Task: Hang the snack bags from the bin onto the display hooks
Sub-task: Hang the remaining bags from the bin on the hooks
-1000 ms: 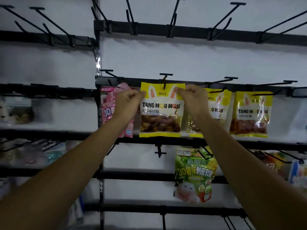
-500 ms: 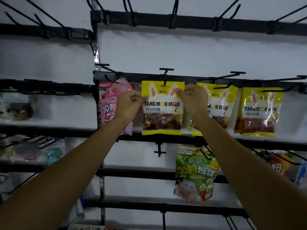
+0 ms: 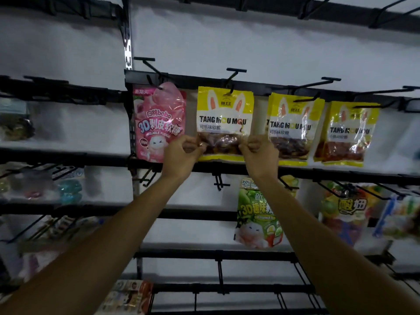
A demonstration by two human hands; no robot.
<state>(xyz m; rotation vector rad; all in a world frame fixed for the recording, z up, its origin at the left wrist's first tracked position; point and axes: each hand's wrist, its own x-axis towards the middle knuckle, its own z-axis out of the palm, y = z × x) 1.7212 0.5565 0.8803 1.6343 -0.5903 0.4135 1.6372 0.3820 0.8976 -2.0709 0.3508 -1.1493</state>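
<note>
- Both hands sit lower than a second ago. They have slid from the top corners of the yellow snack bag point(image 3: 225, 114) down to its lower sides, and the bag now hangs from the centre hook point(image 3: 232, 81).
- I see the black rail point(image 3: 200, 80) carrying that hook and running off to either side of it, so every bag faces outward in one row.
- Just left of the hook hangs a pink bag point(image 3: 159, 121). To its right are a second yellow bag point(image 3: 293, 126) and a third yellow bag point(image 3: 347, 133), each on its own peg. A green bag point(image 3: 256, 219) hangs below and to the right.
- The yellow snack bag hangs straight down from the hook, label forward. I judge it is seated.
- My left hand point(image 3: 181, 153) pinches the bag's lower left edge with curled fingers, and my right hand point(image 3: 259, 155) pinches the lower right edge. I take this as steadying and squaring the bag.
- The bin is out of view, so I cannot tell how many bags remain.
</note>
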